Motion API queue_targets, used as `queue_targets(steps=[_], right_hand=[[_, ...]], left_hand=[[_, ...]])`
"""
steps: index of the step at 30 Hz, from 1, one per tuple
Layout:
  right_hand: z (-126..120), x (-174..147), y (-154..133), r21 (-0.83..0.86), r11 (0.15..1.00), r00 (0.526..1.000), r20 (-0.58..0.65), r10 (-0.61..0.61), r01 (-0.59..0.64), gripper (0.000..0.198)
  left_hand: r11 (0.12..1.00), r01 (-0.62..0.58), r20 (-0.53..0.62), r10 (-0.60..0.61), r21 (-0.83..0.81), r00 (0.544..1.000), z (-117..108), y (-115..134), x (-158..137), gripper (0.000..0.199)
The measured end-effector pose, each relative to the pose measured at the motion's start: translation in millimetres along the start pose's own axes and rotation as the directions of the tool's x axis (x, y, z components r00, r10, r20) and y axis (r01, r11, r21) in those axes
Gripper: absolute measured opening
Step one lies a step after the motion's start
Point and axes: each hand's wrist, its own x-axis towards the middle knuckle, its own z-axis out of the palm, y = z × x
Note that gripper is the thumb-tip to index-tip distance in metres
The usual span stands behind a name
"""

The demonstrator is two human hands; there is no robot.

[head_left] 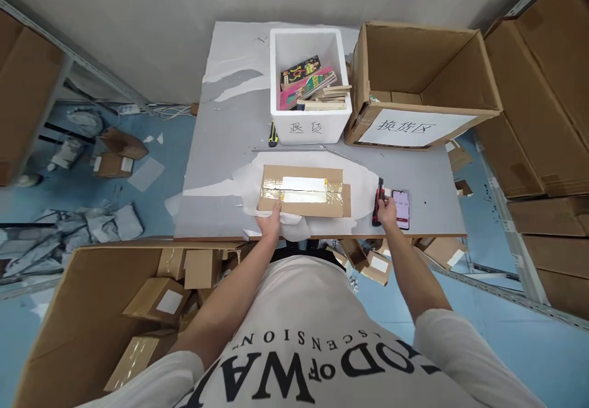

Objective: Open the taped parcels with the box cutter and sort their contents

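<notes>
A taped cardboard box (302, 204) with a white label lies on crumpled white paper (294, 229) near the front edge of the table. My left hand (270, 221) grips its lower left corner, thumb against the box; the other fingers are mostly hidden. To the right of the box, my right hand (387, 210) has its fingers closed at a red and black utility knife (378, 204). Whether the knife is lifted off the table cannot be made out. A phone (400, 208) with a lit screen lies just right of that hand.
Behind stand a white foam bin (308, 129) of books and a large open carton (423, 127) with a handwritten sign. A yellow and black cutter (273, 135) lies before the bin. At lower left, a big carton (59, 334) holds several boxes. Shelving flanks both sides.
</notes>
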Motion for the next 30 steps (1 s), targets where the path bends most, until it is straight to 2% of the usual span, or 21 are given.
queue_targets(steps=[2, 4, 10, 13, 15, 16, 18, 20, 21, 22, 24, 26, 28, 30], right_hand=[[24.0, -1.4, 10.0, -0.038, 0.996, 0.997, 0.000, 0.074, -0.074, 0.051], [36.2, -3.9, 14.1, -0.055, 0.994, 0.996, 0.011, 0.090, -0.090, 0.046], [37.6, -10.2, 14.0, -0.104, 0.989, 0.995, -0.023, 0.100, -0.102, 0.046], [35.6, -17.0, 3.5, -0.103, 0.994, 0.999, -0.027, 0.019, -0.021, 0.053], [37.8, -28.8, -7.8, -0.074, 0.993, 0.995, 0.039, -0.091, 0.094, 0.059], [40.9, -37.3, -14.1, -0.044, 0.985, 0.980, 0.110, -0.164, 0.169, 0.064], [51.5, -58.2, -26.5, 0.057, 0.953, 0.903, 0.306, -0.300, 0.297, 0.072], [66.4, -79.6, -37.7, 0.171, 0.932, 0.809, 0.464, -0.361, 0.318, 0.072], [74.1, -89.0, -42.6, 0.209, 0.936, 0.790, 0.502, -0.352, 0.284, 0.068], [80.9, -97.0, -47.4, 0.229, 0.945, 0.801, 0.507, -0.319, 0.232, 0.063], [88.6, -109.6, -56.6, 0.264, 0.954, 0.850, 0.462, -0.254, 0.142, 0.052], [84.6, -121.0, -65.4, 0.315, 0.940, 0.877, 0.405, -0.257, 0.130, 0.048], [67.3, -136.4, -71.6, 0.354, 0.921, 0.891, 0.348, -0.290, 0.161, 0.046], [38.6, -159.7, -70.4, 0.370, 0.906, 0.904, 0.283, -0.320, 0.205, 0.045]], left_hand=[[1.000, 0.007, 0.014, -0.007, 0.010, 1.000, -3.1, 2.7, 0.4, 0.064], [1.000, 0.008, 0.051, -0.009, 0.014, 0.999, -6.6, 3.3, 1.3, 0.062], [0.997, 0.008, 0.148, -0.019, 0.075, 0.989, -23.0, -9.3, 11.4, 0.055], [0.995, -0.040, 0.272, 0.013, 0.094, 0.962, -37.1, -19.8, 24.4, 0.059], [0.992, -0.072, 0.398, 0.024, 0.108, 0.917, -46.5, -25.4, 35.6, 0.064], [0.989, -0.077, 0.457, 0.011, 0.126, 0.889, -50.3, -27.4, 41.5, 0.068], [0.981, -0.076, 0.557, -0.036, 0.177, 0.829, -54.8, -29.8, 52.2, 0.074], [0.973, -0.108, 0.629, -0.045, 0.202, 0.776, -55.3, -30.2, 60.1, 0.076], [0.970, -0.140, 0.653, -0.026, 0.200, 0.757, -54.6, -29.7, 62.5, 0.076], [0.966, -0.175, 0.667, 0.001, 0.193, 0.745, -53.8, -28.6, 64.0, 0.076], [0.956, -0.232, 0.673, 0.052, 0.180, 0.738, -53.5, -24.1, 64.4, 0.078], [0.946, -0.274, 0.676, 0.089, 0.172, 0.731, -57.1, -15.7, 62.5, 0.080], [0.932, -0.328, 0.695, 0.133, 0.155, 0.707, -63.9, -2.7, 59.1, 0.077], [0.911, -0.396, 0.736, 0.189, 0.116, 0.651, -69.6, 13.9, 52.8, 0.071]])
